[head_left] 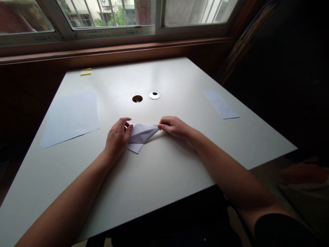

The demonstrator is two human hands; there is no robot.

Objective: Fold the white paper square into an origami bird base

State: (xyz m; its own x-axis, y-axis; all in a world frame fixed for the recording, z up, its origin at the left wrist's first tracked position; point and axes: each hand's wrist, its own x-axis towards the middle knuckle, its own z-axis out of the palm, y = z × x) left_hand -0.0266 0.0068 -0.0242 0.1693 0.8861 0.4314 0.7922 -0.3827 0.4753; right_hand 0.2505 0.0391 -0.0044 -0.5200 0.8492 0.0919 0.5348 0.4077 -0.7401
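Observation:
A folded piece of white paper lies near the middle of the white table. My left hand rests on its left part, fingers bent and pressing on the fold. My right hand pinches the paper's pointed right tip between thumb and fingers. The paper's lower corner pokes out below my left hand.
A stack of plain white sheets lies at the left. A narrow strip of paper lies at the right. A cable hole and its round cap sit behind the paper. A yellow sticky pad is at the far left corner.

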